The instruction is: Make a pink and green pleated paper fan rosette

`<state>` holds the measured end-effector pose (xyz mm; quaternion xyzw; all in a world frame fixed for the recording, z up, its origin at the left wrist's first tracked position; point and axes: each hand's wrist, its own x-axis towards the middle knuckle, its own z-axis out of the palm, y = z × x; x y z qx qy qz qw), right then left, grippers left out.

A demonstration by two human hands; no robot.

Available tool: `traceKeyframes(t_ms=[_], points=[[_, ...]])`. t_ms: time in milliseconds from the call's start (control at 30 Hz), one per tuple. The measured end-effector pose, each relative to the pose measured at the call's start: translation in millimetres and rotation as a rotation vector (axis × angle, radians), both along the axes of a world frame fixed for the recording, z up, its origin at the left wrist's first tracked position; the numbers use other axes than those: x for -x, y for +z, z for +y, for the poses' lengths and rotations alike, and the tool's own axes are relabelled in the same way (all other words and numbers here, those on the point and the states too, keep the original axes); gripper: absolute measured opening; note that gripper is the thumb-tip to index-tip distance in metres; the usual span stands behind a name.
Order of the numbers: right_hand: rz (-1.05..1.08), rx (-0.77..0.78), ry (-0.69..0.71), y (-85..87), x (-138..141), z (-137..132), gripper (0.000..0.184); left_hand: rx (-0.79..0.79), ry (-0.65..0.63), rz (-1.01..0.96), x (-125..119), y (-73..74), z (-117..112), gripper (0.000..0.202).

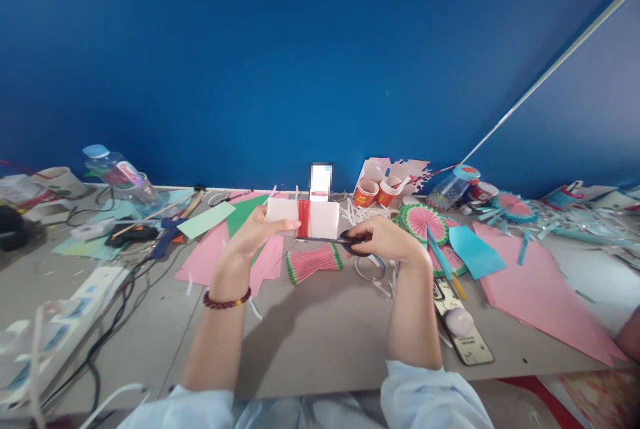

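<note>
My left hand (250, 234) grips the left end of a white card (326, 219), thumb lying across its front. Red yarn (304, 218) is wound in a thick band round the middle of this card. In my right hand (387, 239) are scissors (349, 236) with black handles. Their blades run along the card's lower edge toward the yarn; whether they touch it I cannot tell. Just below lies a pleated pink paper piece (315, 262) with green ends.
Behind the card stands a lit phone (321, 182). Red paper cups (367, 193), a watermelon-patterned paper fan (425, 223) and a second phone (464, 325) are to the right. Pink sheets (530, 282) lie farther right. A power strip (65, 329) with cables and a plastic bottle (120, 172) occupy the left.
</note>
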<state>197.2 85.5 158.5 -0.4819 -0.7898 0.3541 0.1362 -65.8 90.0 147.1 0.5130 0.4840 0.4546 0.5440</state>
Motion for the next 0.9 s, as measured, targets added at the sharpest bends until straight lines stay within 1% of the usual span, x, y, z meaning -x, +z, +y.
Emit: traceKeyframes(t_ms=[100,300,367,467,667,767,900], points=[[-0.012,0.002,-0.001,-0.6,-1,0,0.019,0.004,-0.018,-0.019,1,-2.5,1,0.048],[-0.024,0.031,0.022,0.2,-2,0,0.021,0.033,0.038,-0.012,7,-13.1,5,0.046],[-0.024,0.029,0.023,0.8,-2,0,0.021,0.036,0.054,-0.005,7,-14.6,5,0.046],[-0.030,0.018,0.027,1.3,-2,0,0.021,0.033,0.054,0.005,5,-12.1,3,0.043],[-0.046,0.018,0.032,2.3,-2,-1,0.021,0.017,-0.025,-0.009,-1,-1.5,0,0.045],[-0.047,0.019,0.026,3.0,-2,-1,0.020,0.007,-0.037,-0.001,-2,-0.3,0,0.046],[-0.027,0.024,0.035,0.5,-2,-1,0.019,-0.014,-0.095,-0.014,-2,0.6,1,0.043]])
